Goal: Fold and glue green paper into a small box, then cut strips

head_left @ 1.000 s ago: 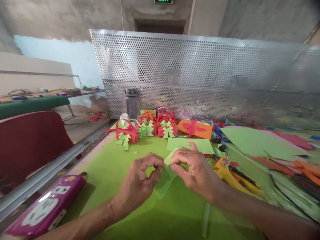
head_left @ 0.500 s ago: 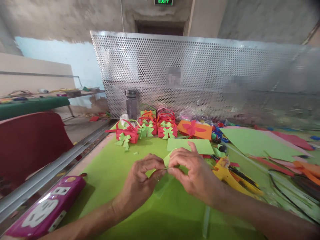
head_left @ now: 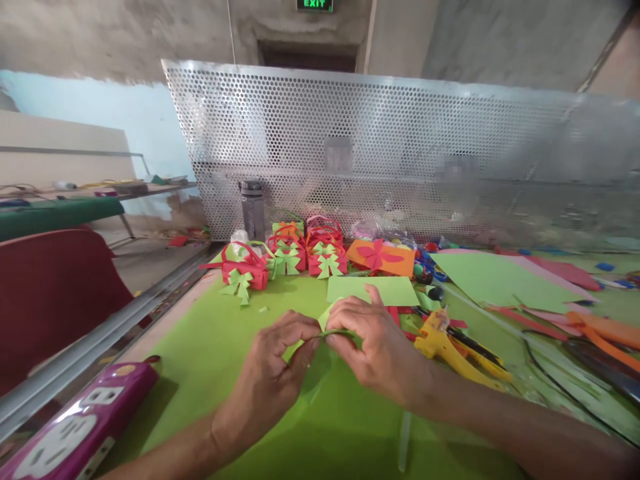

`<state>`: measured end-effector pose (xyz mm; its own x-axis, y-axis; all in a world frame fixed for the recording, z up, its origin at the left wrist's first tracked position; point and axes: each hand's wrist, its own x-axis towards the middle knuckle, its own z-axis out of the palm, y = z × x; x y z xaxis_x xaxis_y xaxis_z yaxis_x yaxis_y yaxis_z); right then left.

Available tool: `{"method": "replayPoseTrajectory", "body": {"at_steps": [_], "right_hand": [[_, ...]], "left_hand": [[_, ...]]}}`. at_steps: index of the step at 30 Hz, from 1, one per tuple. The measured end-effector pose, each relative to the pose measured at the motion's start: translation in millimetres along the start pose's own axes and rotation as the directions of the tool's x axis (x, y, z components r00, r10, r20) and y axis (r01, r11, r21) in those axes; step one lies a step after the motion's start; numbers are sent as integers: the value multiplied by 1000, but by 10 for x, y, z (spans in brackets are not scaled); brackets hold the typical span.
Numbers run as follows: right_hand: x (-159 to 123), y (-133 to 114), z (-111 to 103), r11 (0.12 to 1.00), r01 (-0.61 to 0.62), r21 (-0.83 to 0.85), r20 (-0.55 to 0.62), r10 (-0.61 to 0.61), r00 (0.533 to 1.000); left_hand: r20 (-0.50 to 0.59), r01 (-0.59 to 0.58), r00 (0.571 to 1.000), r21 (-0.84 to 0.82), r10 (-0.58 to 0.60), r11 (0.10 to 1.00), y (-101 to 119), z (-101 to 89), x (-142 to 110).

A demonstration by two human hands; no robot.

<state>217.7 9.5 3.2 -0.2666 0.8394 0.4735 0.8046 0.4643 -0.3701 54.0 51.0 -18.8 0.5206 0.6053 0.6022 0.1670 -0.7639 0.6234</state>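
Over the middle of the green tabletop, my left hand (head_left: 280, 363) and my right hand (head_left: 373, 340) pinch one piece of light green paper (head_left: 327, 313) between thumbs and fingers. Its near edge shows as a thin line across the fingertips; most of the rest is covered by my right hand. Just behind my hands lies a flat light green paper rectangle (head_left: 373, 292). Farther back stand several small red paper bags (head_left: 245, 273) with green bows. Beside them rests an orange paper piece (head_left: 383, 257) with a red bow.
A yellow glue gun (head_left: 443, 343) lies right of my hands, with a glue stick (head_left: 405, 440) nearer me. At the left edge sits a purple power strip (head_left: 85, 420). A grey bottle (head_left: 253, 210) stands by the perforated metal panel (head_left: 300, 120). Green sheets (head_left: 510, 280) and paper strips fill the right.
The view has shifted slightly, so everything sits a little farther left. Both hands keep their pinch on the green paper, whose near edge now shows more between the fingertips.
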Motion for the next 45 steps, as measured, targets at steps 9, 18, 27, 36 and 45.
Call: {"method": "replayPoseTrajectory", "body": {"at_steps": [9, 18, 27, 36, 45], "right_hand": [[-16, -39, -2, 998, -51, 45, 49, 49, 998], [-14, 50, 17, 1000, -6, 13, 48, 5, 999], [-40, 63, 18, 982, 124, -143, 21, -122, 992], [-14, -3, 14, 944, 184, -272, -82, -214, 973], [91, -16, -185, 925, 180, -335, 99, -155, 983]], "left_hand": [[-26, -23, 999, 70, 25, 997, 30, -3, 5], [-15, -27, 999, 110, 29, 994, 4, 23, 6], [15, 31, 999, 142, -33, 989, -108, -17, 22], [36, 402, 914, -195, -403, 895, -125, 0, 34], [-63, 328, 943, 9, -327, 945, -173, 12, 3]]}}
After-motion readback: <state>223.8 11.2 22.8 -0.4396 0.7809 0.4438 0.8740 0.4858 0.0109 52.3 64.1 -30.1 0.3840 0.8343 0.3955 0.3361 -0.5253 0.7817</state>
